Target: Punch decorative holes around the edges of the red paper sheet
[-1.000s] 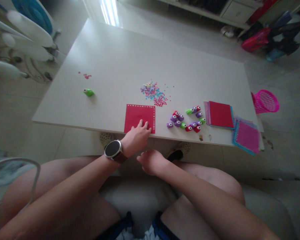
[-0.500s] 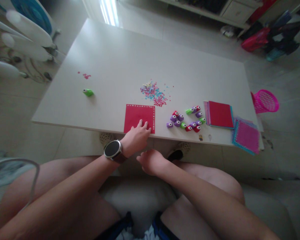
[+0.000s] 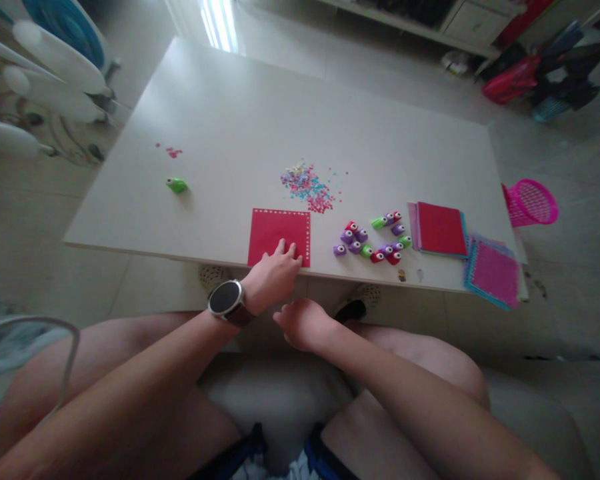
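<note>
A red paper square lies at the table's near edge, with small holes punched along its far and right sides. My left hand, a watch on its wrist, rests on the paper with its fingers spread. Below the table edge my right hand is closed with the fingers curled; whatever it may hold is hidden. Just beyond the paper lies a heap of punched confetti in pink, blue and pale colours. Several small craft punches in purple, red and green sit to the right.
A lone green craft punch and a few pink paper bits lie on the left of the white table. At right are a stack of coloured paper and punched sheets. A pink basket stands beyond the table.
</note>
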